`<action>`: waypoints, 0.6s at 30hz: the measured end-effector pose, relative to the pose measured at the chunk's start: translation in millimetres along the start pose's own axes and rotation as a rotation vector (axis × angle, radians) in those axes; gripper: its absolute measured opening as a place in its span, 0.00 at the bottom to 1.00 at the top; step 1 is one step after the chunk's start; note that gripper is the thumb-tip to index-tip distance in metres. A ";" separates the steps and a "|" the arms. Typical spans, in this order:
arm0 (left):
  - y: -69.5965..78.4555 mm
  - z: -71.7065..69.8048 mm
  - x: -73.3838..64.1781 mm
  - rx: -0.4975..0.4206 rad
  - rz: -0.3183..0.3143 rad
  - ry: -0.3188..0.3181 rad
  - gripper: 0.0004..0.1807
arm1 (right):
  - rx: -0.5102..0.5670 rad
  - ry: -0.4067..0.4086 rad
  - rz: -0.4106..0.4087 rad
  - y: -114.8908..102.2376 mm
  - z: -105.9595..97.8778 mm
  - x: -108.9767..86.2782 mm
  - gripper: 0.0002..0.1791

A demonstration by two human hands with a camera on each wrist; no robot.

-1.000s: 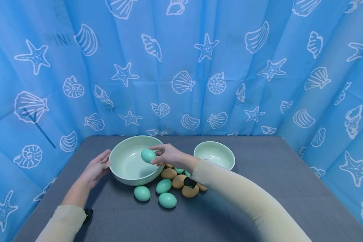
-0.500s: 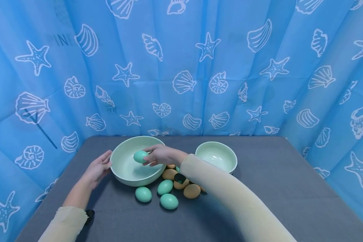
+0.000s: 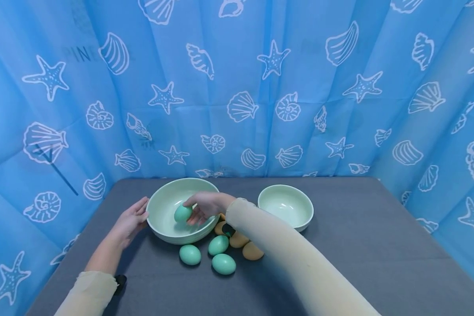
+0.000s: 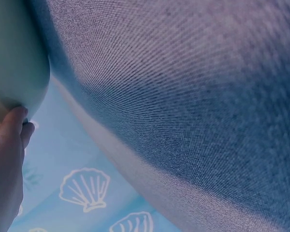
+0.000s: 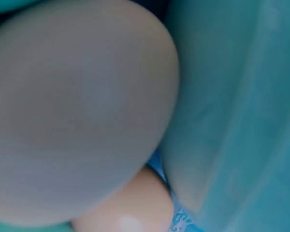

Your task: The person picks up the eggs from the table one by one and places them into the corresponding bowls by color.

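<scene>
My right hand [image 3: 206,205] reaches over the near right rim of the large pale green bowl [image 3: 158,224] and pinches a green egg [image 3: 182,213] low inside it. At the bowl's left side, the straight fingers of my left hand [image 3: 131,220] rest against the rim. The left wrist view shows the left hand's fingertips [image 4: 20,116] touching the bowl's outer wall [image 4: 19,58]. In front of the bowl lie three green eggs [image 3: 223,264] and several brown eggs [image 3: 253,251]. My right wrist and sleeve partly hide the brown ones.
A smaller pale green bowl [image 3: 286,206] stands to the right, partly behind my right forearm. The grey cloth-covered table [image 3: 363,245] ends against a blue shell-print curtain [image 3: 237,87]. Close to the right wrist camera are a brown egg [image 5: 82,111] and the large bowl's wall [image 5: 222,96].
My right hand has moved left and down into the large bowl with the green egg in its fingers. The left hand stays on the rim. The whole view shifts slightly right.
</scene>
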State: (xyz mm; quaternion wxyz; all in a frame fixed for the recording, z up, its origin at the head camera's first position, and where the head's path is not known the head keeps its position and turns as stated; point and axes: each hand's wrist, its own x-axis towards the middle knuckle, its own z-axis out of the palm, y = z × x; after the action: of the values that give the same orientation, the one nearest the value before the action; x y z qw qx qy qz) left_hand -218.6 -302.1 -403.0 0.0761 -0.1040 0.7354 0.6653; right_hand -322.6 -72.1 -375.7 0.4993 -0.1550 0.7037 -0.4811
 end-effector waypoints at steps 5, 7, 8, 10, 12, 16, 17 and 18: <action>-0.9 0.8 -0.5 0.006 0.007 0.005 0.33 | -0.062 -0.009 0.109 0.8 4.8 9.4 0.17; -1.4 1.6 -0.6 0.006 0.007 0.008 0.33 | -0.089 -0.011 0.143 2.2 7.1 12.9 0.17; -1.6 1.8 -0.6 0.005 0.005 0.009 0.33 | -0.098 -0.011 0.156 3.2 8.2 14.5 0.18; -1.6 2.3 -0.9 0.003 0.000 0.007 0.33 | -0.105 -0.004 0.170 4.9 10.2 17.2 0.19; -1.0 2.2 -1.3 0.001 -0.002 -0.001 0.33 | -0.111 0.010 0.170 6.5 11.2 19.4 0.20; 0.6 1.1 -1.7 -0.004 -0.014 -0.004 0.33 | -0.099 0.032 0.166 8.0 11.3 22.8 0.23; 1.1 0.7 -1.7 -0.004 -0.016 -0.006 0.33 | -0.097 0.037 0.166 8.0 11.2 23.5 0.23; 1.3 0.2 -1.4 -0.004 -0.020 -0.005 0.33 | -0.098 0.041 0.167 7.8 11.2 23.9 0.22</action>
State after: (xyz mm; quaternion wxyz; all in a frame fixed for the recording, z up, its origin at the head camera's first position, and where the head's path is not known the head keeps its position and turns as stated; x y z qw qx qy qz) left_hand -217.6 -301.8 -401.3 0.0842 -0.1101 0.7327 0.6663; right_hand -321.9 -90.9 -395.8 0.5149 -0.1103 0.7470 -0.4058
